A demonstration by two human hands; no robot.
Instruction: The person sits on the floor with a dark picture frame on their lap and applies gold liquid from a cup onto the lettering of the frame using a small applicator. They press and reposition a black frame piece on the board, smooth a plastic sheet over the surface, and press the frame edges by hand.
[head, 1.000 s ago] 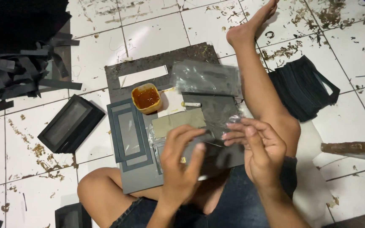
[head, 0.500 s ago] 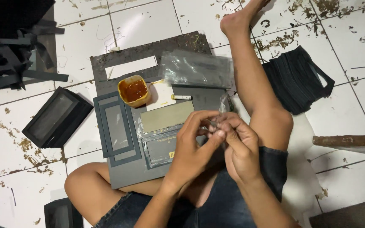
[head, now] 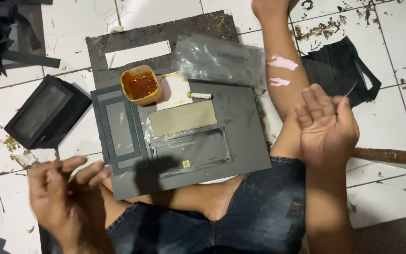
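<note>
I sit on a tiled floor with a dark grey board across my lap. My left hand is blurred at the lower left, off the board's corner, fingers apart and holding nothing I can see. My right hand is raised to the right of the board, fingers closed, with a thin strip sticking out of the fingertips. On the board lie a grey window frame piece, a tan card, a clear-wrapped dark panel and an orange cup of brown glue.
A clear plastic bag, a white paper strip and a small white stick lie near the cup. A black window box sits to the left and black strips at top left. Black material and a wooden stick are on the right.
My hands were joined over the board, working something small between the fingers. They have come apart: the left swung down and left, the right moved out to the right.
</note>
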